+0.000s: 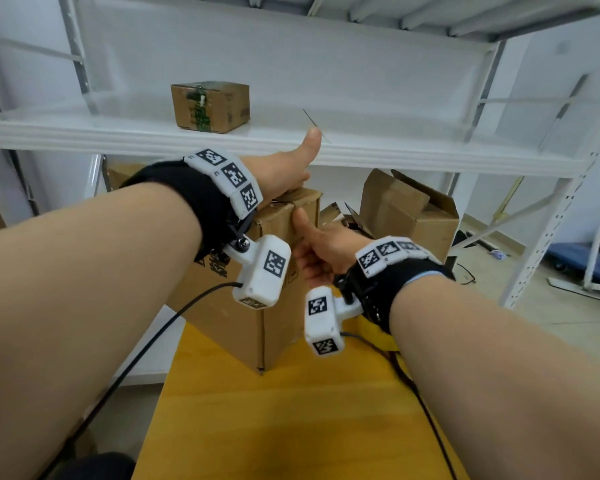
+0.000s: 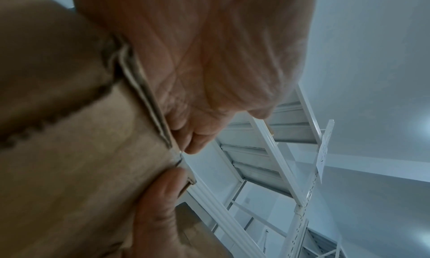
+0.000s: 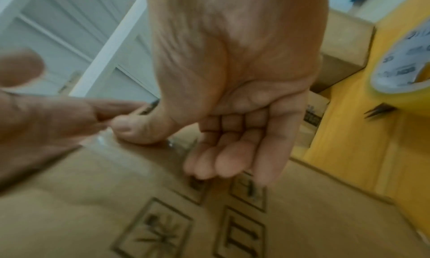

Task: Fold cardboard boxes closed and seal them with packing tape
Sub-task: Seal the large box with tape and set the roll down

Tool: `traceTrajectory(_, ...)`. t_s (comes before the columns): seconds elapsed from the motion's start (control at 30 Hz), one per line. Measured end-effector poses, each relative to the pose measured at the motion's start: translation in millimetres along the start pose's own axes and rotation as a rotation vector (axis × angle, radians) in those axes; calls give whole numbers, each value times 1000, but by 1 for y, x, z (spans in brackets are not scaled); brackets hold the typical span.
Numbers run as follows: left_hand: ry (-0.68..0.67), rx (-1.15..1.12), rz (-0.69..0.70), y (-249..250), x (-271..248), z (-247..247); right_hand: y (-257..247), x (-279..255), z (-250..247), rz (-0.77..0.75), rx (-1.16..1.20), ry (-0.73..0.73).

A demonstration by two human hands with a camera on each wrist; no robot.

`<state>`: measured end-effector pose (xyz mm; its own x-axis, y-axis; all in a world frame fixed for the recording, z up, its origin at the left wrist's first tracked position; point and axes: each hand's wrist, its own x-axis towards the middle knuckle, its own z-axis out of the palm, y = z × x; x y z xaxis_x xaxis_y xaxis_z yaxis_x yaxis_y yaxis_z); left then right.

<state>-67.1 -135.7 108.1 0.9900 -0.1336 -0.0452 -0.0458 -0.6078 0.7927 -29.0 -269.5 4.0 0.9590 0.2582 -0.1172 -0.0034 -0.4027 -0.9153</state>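
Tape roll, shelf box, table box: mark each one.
tape roll (image 3: 393, 67), right wrist view, on its white inner core.
shelf box (image 1: 198, 109), head view, on the green-taped face.
table box (image 1: 222, 317), head view, on its left side face.

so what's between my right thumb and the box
Clear tape, which the thumb of the right hand presses onto the box; the right wrist view shows it.

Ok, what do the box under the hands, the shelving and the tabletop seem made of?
Box: matte brown corrugated cardboard, layered flap edges showing. Shelving: likely white-painted metal, glossy, perforated uprights. Tabletop: yellow wood or wood-look laminate, faint grain; can't tell which.
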Motion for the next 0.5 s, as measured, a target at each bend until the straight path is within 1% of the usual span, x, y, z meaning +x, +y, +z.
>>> traceTrajectory(0.07, -19, -41, -1, -1, 1, -1, 8, 0, 8, 81, -41, -17)
traceTrajectory(0.13, 0, -95, 6, -1, 4, -1, 14, -1, 7, 130, -121, -22)
traceTrajectory(0.23, 22, -198, 30, -1, 8, -1, 11, -4, -12, 176, -328, -85)
traceTrajectory(0.27, 24, -226, 37, -2, 9, -2, 7, -5, -19, 165, -333, -92)
traceTrajectory(0.3, 29, -255, 45, -4, 11, -4, 2, -7, -23, 135, -242, -93)
traceTrajectory(0.37, 41, -307, 62, -7, 12, -6, -10, -6, -21, 44, 37, -72)
traceTrajectory(0.4, 55, -336, 78, -8, 13, -7, -14, -3, -18, 8, 98, -55)
traceTrajectory(0.47, 86, -400, 111, -10, 13, -10, -17, 1, -8, -12, 67, -33)
traceTrajectory(0.5, 106, -433, 131, -12, 12, -14, -13, 1, -5, 19, 17, -37)
